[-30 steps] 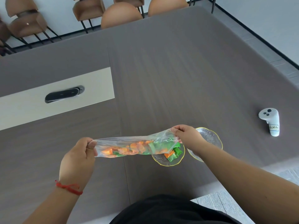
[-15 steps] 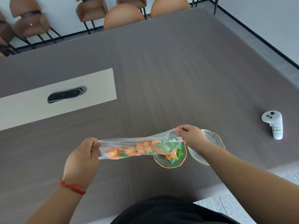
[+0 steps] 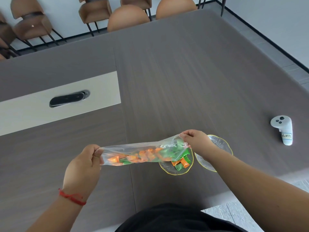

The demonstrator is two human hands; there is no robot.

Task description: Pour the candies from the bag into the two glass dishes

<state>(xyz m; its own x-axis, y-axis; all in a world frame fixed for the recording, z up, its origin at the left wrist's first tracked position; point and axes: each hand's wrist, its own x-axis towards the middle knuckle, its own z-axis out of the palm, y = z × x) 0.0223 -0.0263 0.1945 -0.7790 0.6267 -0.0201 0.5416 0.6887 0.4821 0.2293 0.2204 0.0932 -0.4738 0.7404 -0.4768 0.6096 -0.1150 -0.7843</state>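
– What has changed since a moment ago?

– Little has been shifted: the clear bag (image 3: 143, 152) is still stretched sideways between both hands, and a few more candies appear to have been tipped toward its right end.

– What is seen nearest?

– Dark clothing is seen at the bottom edge. Just above it, the left hand (image 3: 83, 166), with a red string bracelet (image 3: 71, 197) at the wrist, is closed around the bag's left end, the plastic pinched between thumb and curled fingers. The right hand (image 3: 196, 140) is closed on the bag's right end, which is held slightly higher than the left.

– And the candies?

– Orange and green wrapped candies (image 3: 147, 155) are gathered along the bag's lower side, the green ones mostly to the right. Several candies have been dropped into the near glass dish (image 3: 175, 170), gold-rimmed, lying on the bench (image 3: 184, 81) directly below the bag's right end. A second glass dish (image 3: 219, 144) is set just beside it to the right, partly hidden by the right forearm; no candies can be seen in it.

– Further off?

– A white handheld controller (image 3: 283, 129) with a label is laid well apart at the right. A pale panel with a dark cable port (image 3: 69, 98) is set into the bench at the left. Brown chairs (image 3: 31, 24) are lined along the far edge.
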